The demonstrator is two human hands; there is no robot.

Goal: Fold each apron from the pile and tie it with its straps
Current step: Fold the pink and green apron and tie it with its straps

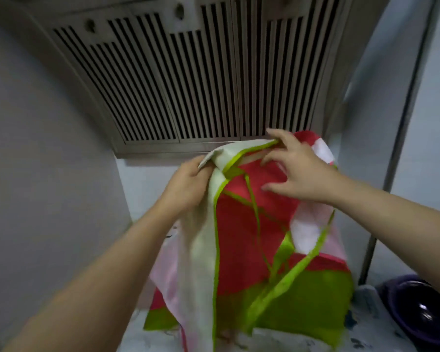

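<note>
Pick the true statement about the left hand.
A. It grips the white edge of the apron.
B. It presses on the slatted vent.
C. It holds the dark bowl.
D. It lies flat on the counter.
A: the left hand has its fingers curled round the white edge of the apron, which is lifted up off the counter.

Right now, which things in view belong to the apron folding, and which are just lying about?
Part of the job: apron; its lime green straps; left hand, gripping its white edge; right hand, fingers spread at its top hem.
Just lying about: dark bowl; slatted vent hood.
</note>
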